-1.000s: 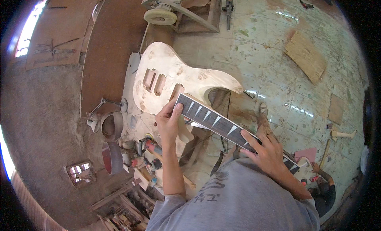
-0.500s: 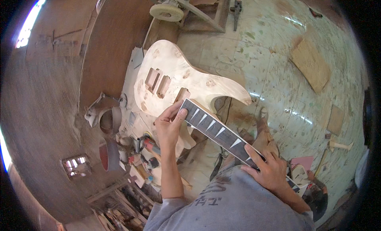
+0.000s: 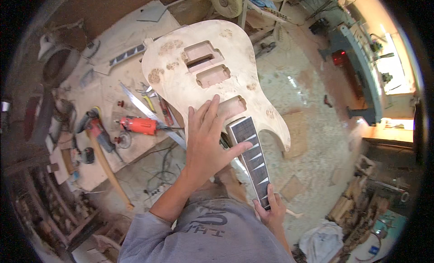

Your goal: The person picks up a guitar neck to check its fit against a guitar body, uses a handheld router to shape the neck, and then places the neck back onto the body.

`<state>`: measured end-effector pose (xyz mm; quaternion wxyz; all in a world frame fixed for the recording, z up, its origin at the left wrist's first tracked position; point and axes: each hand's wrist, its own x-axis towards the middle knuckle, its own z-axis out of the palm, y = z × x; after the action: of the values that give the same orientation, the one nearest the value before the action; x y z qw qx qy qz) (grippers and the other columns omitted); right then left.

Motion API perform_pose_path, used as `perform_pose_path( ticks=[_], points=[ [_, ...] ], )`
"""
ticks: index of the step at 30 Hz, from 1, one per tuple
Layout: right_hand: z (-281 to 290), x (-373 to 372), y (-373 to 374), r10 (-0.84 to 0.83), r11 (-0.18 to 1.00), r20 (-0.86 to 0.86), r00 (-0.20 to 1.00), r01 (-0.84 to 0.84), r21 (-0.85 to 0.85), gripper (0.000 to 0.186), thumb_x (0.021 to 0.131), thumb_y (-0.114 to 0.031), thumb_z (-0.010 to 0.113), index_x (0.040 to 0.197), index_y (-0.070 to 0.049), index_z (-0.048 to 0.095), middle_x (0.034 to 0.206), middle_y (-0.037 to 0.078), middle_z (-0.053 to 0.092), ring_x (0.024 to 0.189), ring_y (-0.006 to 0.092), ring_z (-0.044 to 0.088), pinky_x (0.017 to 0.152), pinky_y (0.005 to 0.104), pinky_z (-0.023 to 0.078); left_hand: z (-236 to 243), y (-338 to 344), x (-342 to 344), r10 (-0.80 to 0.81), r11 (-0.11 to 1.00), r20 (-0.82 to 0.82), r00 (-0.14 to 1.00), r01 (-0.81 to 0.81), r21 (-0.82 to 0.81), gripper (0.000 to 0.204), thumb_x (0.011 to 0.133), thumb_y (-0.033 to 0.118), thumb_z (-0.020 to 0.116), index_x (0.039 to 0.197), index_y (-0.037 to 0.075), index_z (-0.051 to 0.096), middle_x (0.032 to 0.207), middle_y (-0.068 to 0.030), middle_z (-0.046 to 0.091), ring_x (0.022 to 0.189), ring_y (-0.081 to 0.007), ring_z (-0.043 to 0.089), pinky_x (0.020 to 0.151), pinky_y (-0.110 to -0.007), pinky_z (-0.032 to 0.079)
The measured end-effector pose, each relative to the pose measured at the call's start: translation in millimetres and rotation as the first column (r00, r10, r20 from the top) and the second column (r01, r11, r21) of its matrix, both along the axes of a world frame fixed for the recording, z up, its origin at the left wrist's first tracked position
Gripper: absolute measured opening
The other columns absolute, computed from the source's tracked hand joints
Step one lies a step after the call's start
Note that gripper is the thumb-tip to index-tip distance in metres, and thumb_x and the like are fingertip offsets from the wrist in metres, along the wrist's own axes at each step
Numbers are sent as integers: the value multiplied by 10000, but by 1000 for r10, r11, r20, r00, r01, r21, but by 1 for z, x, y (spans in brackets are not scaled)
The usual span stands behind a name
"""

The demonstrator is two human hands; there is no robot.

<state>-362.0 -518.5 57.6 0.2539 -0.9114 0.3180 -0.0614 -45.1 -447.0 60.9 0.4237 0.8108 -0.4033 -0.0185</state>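
Left hand (image 3: 209,138) has let go of the guitar neck's (image 3: 259,173) end: opened out, fingers over the guitar body (image 3: 244,59), thumb across the neck. Right hand (image 3: 273,210) lower in view. Neck steeper. View swung round (more bench (image 3: 101,89) showing); orange power tool (image 3: 139,125) and bright opening (image 3: 407,68) now visible.

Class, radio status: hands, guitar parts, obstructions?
Left hand over guitar body, thumb across neck. Right hand gripping neck's lower end. Neck's upper end near body's pocket. Possible obstruction: red power tool on bench, left.
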Motion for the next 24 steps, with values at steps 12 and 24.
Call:
perform_pose_path(
  ticks=[12,24],
  points=[
    [4,12,13,-121,992,-204,972,113,-52,815,815,-221,853,1523,-55,487,1112,258,685,814,372,714,663,423,560,-6,13,30,-129,991,-92,987,124,-51,694,708,506,869,1148,2,685,1553,-217,450,1376,-381,419,1142,-585,294],
    [28,11,8,-67,994,-220,973,45,-103,807,768,-189,871,1488,-64,527,1001,177,668,765,316,682,626,389,543,2,13,35,-143,990,-126,982,141,-22,676,691,515,865,1089,2,672,1548,-201,466,1370,-344,432,1131,-558,292]
  ],
)
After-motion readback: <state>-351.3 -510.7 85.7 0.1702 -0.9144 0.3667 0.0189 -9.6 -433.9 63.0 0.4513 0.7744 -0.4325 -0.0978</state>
